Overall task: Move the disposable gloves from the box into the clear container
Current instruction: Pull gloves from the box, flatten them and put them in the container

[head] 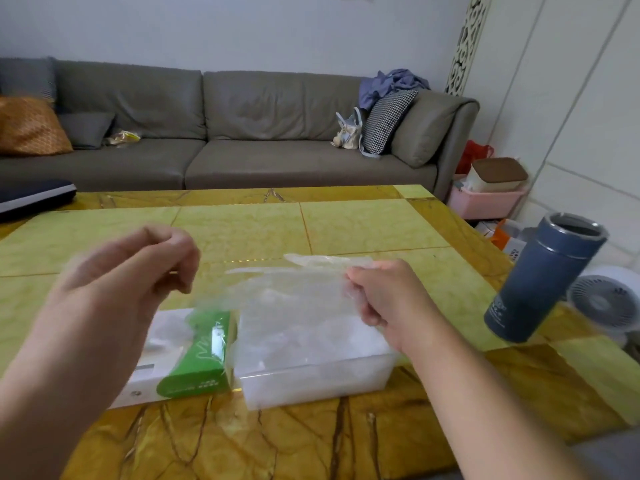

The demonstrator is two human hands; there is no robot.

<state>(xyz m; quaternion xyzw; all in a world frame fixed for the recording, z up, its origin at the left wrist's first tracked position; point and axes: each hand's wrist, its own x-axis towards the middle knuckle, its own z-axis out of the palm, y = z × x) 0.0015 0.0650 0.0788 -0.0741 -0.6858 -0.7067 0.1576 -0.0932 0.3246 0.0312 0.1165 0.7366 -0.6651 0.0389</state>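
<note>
Pinching a clear glove (294, 292), the right hand (384, 299) holds it above the container (311, 382).

Table (242, 230): yellow-green marble under both hands
Sofa (242, 133): grey, beyond the hands, against a pale wall (242, 29)
Panels (571, 98): white, far right

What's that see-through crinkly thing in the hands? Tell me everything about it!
It is a disposable glove of thin, clear, crinkled plastic, its finger shapes pointing away from the person. It hangs in the air, spread above the clear container. The right hand pinches one edge. The left hand is curled near the other end; blur hides whether it grips.
</note>
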